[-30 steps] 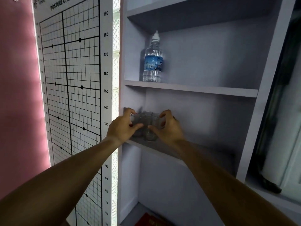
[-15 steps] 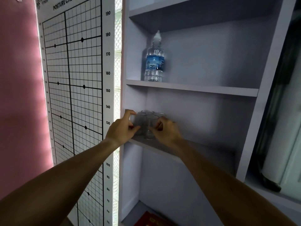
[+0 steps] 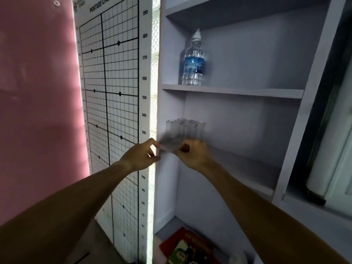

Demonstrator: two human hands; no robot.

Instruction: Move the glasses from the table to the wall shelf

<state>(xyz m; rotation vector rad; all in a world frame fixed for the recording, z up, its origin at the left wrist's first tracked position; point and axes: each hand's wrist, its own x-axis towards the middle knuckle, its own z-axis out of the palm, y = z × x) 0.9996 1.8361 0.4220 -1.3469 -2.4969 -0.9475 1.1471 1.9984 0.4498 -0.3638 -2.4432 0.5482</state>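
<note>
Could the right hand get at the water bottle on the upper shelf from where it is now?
Probably yes: the water bottle stands alone near the front of its shelf, with open space before it, and the right hand seems to hold nothing.

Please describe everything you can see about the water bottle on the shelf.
The water bottle is clear plastic with a white cap and a blue label around its middle. It stands upright at the left end of the shelf board, close to the side wall, one level above the glasses. Its liquid level cannot be judged. No hand touches it.
</note>
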